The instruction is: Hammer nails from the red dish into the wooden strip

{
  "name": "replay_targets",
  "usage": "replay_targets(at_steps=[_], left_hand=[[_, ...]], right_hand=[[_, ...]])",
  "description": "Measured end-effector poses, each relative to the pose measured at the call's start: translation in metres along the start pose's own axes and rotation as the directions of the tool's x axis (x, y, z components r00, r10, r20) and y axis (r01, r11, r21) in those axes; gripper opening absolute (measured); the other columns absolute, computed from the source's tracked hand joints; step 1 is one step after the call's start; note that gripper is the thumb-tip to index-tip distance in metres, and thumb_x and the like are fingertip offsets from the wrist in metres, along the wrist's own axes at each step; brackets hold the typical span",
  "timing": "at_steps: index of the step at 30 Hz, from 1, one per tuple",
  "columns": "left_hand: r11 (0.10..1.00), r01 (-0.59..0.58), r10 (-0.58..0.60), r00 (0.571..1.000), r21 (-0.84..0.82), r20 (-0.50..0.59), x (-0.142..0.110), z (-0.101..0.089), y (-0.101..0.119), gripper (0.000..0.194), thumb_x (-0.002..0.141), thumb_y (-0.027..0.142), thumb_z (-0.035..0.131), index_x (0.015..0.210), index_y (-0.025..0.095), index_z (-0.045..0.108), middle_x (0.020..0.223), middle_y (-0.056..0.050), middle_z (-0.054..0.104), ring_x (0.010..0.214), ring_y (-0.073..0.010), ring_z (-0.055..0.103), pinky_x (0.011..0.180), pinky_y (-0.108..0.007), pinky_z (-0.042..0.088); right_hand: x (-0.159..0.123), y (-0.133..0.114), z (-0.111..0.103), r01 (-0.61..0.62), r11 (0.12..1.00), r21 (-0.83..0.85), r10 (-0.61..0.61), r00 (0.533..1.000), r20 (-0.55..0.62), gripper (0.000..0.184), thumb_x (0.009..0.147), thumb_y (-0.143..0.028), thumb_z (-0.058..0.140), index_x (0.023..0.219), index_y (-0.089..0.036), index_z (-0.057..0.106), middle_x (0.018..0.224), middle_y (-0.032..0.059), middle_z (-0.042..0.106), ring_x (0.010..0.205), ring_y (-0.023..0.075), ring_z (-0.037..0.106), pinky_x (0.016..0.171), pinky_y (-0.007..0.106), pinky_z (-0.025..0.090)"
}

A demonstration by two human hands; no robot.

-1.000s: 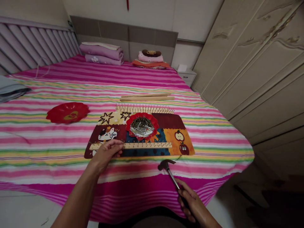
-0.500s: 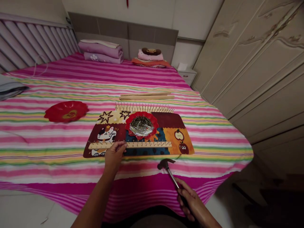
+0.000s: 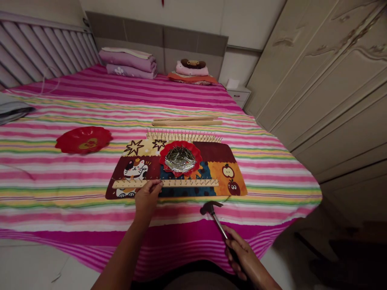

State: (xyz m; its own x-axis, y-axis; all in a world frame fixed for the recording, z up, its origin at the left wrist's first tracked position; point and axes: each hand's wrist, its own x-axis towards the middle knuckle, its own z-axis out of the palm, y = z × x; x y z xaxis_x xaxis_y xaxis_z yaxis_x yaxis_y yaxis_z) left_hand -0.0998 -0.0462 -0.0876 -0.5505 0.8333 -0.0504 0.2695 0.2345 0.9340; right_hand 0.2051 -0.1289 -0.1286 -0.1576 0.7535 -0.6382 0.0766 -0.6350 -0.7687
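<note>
A narrow wooden strip (image 3: 190, 183) lies across a patterned mat (image 3: 193, 192), with a row of nails standing along it, several of them leaning. Near the strip's middle, my left hand (image 3: 148, 196) pinches one of its nails, thumb and finger together; the nail itself is mostly hidden by the fingertips. My right hand (image 3: 242, 253) is wrapped round the dark grip of a claw hammer (image 3: 216, 215). The hammer's head rests over the bedspread, just in front of the mat and apart from the strip. Behind the strip, a red scalloped dish (image 3: 198, 155) holds a heap of loose nails.
Strips studded with upright nails (image 3: 184, 137) lie behind the mat. Farther back are bare wooden strips (image 3: 187, 123). A red plate (image 3: 84, 141) sits to the left on the striped bedspread (image 3: 272, 173). Folded bedding (image 3: 130, 64) is by the headboard; a wardrobe (image 3: 329, 88) stands at right.
My left hand has slid a little to the right along the strip, from one nail position to another. The strip stays nearly in place. My right hand and the hammer have hardly moved.
</note>
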Motion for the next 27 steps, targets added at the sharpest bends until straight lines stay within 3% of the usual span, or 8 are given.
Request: replay_targets(at_steps=[6, 10, 12, 17, 22, 27], left_hand=[[0.97, -0.173, 0.18, 0.983, 0.172, -0.026, -0.002, 0.001, -0.004, 0.021, 0.071, 0.038, 0.054, 0.077, 0.021, 0.064, 0.08, -0.002, 0.068, 0.077, -0.0166, 0.062, 0.076, -0.028, 0.046], [0.954, -0.24, 0.249, 0.968, 0.178, -0.033, -0.004, 0.003, -0.01, 0.02, 0.074, 0.036, 0.051, 0.08, 0.021, 0.063, 0.085, -0.003, 0.068, 0.083, -0.0173, 0.061, 0.08, -0.028, 0.046], [0.947, -0.263, 0.274, 0.961, 0.182, -0.036, -0.004, 0.004, -0.012, 0.019, 0.075, 0.036, 0.05, 0.079, 0.021, 0.062, 0.085, -0.003, 0.068, 0.083, -0.0175, 0.061, 0.079, -0.028, 0.046], [0.918, -0.343, 0.354, 0.935, 0.198, -0.02, -0.003, 0.006, -0.016, 0.017, 0.076, 0.032, 0.048, 0.078, 0.021, 0.061, 0.082, -0.004, 0.066, 0.082, -0.0171, 0.06, 0.078, -0.028, 0.046], [0.892, -0.394, 0.405, 0.914, 0.223, -0.006, -0.003, 0.008, -0.021, 0.016, 0.079, 0.027, 0.045, 0.081, 0.021, 0.06, 0.083, -0.004, 0.065, 0.082, -0.0164, 0.06, 0.077, -0.027, 0.045], [0.884, -0.4, 0.412, 0.911, 0.243, 0.001, -0.003, 0.008, -0.023, 0.014, 0.078, 0.023, 0.045, 0.078, 0.021, 0.059, 0.078, -0.003, 0.063, 0.077, -0.0158, 0.059, 0.073, -0.026, 0.045]], right_hand=[[-0.009, -0.004, 0.01, -0.019, 0.999, -0.029, 0.019, 1.0, 0.008, 0.071, 0.075, -0.047, 0.051, 0.138, -0.021, 0.031, 0.049, -0.0098, 0.043, 0.027, 0.0032, 0.026, 0.024, 0.012, 0.017], [-0.026, -0.042, 0.035, 0.024, 0.998, -0.06, -0.019, 0.997, 0.079, 0.07, 0.076, -0.05, 0.052, 0.139, -0.027, 0.032, 0.053, -0.0089, 0.043, 0.03, 0.0033, 0.024, 0.028, 0.014, 0.017], [-0.03, -0.066, 0.05, 0.108, 0.989, -0.1, -0.097, 0.99, 0.105, 0.066, 0.079, -0.047, 0.05, 0.139, -0.029, 0.032, 0.057, -0.0071, 0.045, 0.035, 0.0048, 0.029, 0.031, 0.015, 0.02], [-0.022, -0.111, 0.083, 0.441, 0.833, -0.333, -0.373, 0.893, 0.251, 0.049, 0.086, -0.035, 0.043, 0.134, -0.024, 0.043, 0.055, -0.0066, 0.038, 0.045, 0.0084, 0.033, 0.042, 0.02, 0.028], [-0.012, -0.128, 0.104, 0.604, 0.66, -0.448, -0.512, 0.797, 0.321, 0.045, 0.088, -0.03, 0.039, 0.132, -0.024, 0.046, 0.056, -0.0059, 0.035, 0.048, 0.0096, 0.029, 0.045, 0.021, 0.031], [-0.011, -0.127, 0.107, 0.576, 0.654, -0.49, -0.478, 0.817, 0.322, 0.044, 0.086, -0.031, 0.043, 0.128, -0.023, 0.052, 0.056, -0.0042, 0.041, 0.049, 0.0112, 0.035, 0.049, 0.022, 0.038]])
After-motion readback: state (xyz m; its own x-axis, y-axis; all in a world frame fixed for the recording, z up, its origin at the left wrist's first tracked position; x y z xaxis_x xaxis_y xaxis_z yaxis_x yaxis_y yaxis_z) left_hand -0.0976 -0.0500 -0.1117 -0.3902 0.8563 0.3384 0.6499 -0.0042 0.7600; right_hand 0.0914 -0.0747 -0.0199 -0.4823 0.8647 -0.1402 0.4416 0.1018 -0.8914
